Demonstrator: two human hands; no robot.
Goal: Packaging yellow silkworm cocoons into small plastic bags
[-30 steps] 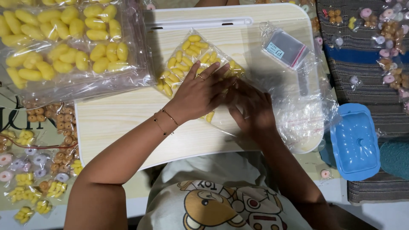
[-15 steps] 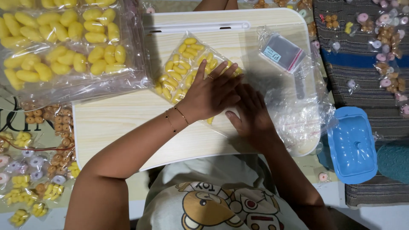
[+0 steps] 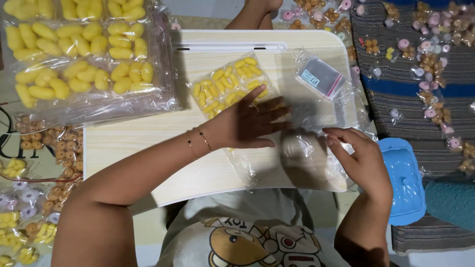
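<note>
Left hand (image 3: 247,123) lies flat, palm down, fingers spread, pressing the near edge of a clear bag (image 3: 230,86) of small yellow pieces onto the board (image 3: 138,143). It grips nothing; it only pins. The bag extends away from its fingertips, toward the far edge of the board.

Right hand (image 3: 363,158) is beside the left, fingers curled loosely, tips touching crumpled clear film (image 3: 307,153) that spreads between the two hands. Whether the fingers pinch the film or merely rest on it cannot be told.

Forearms enter from the near side, left arm angled across the board, wrist low and straight; right wrist bent inward, hand raised slightly on its fingertips.

Judgement: flattening goes best with the left palm kept broad and still while the right draws the film outward evenly, avoiding creases.

Beyond the right hand lies a packet (image 3: 320,76) of small sleeves; to its outer side, a blue box (image 3: 403,180). Beyond the left forearm, a large bag (image 3: 79,54) of yellow pieces.
</note>
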